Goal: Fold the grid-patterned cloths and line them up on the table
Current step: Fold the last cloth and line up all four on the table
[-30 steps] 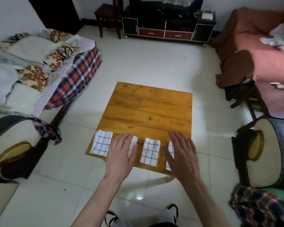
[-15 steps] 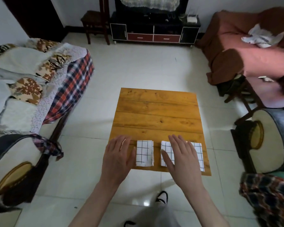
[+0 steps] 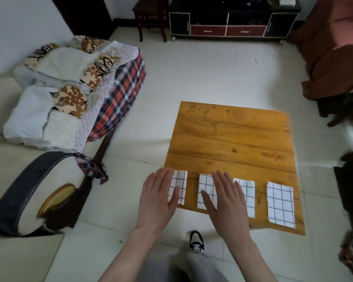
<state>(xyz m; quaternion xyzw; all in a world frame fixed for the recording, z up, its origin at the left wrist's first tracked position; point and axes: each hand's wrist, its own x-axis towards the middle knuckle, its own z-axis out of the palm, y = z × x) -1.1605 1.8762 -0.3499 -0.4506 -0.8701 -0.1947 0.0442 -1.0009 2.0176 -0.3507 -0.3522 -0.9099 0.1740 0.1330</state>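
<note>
lying folded in a row on the table, four grid-patterned cloths

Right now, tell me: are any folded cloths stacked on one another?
No: four folded cloths lie side by side along the table near edge, with gaps between them.

A home living room: sofa, TV cabinet, tiled floor.

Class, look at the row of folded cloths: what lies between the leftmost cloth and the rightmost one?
In the head view, two more folded grid cloths lie between them, partly under the right hand.
</note>
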